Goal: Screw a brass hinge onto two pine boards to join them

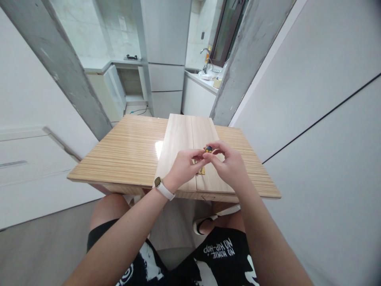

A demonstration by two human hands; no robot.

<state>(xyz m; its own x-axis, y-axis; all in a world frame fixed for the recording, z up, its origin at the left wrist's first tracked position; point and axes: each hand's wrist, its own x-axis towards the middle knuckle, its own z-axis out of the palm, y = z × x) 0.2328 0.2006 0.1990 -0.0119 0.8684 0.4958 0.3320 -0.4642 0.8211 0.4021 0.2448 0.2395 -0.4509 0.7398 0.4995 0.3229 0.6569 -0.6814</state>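
Observation:
Between the fingertips of both hands is a small black-and-yellow object [208, 149]; its exact kind is too small to make out. My left hand [186, 165], with a white-banded watch on the wrist, pinches it from the left. From the right, my right hand [228, 163] has thumb and fingers closed on it. Just below the hands a brass-coloured hinge-like plate [201, 171] lies over the seam of two pale wooden boards [178, 135], partly covered by my left fingers. The boards lie side by side on a wood-grain table [127, 145].
Drawer fronts sit under the table's near edge, close to my knees. White panels rise at the left and right [315, 131]. Beyond the table stand a tall grey fridge [166, 35], a counter with a faucet [204, 53], and an opened lower cabinet [114, 85].

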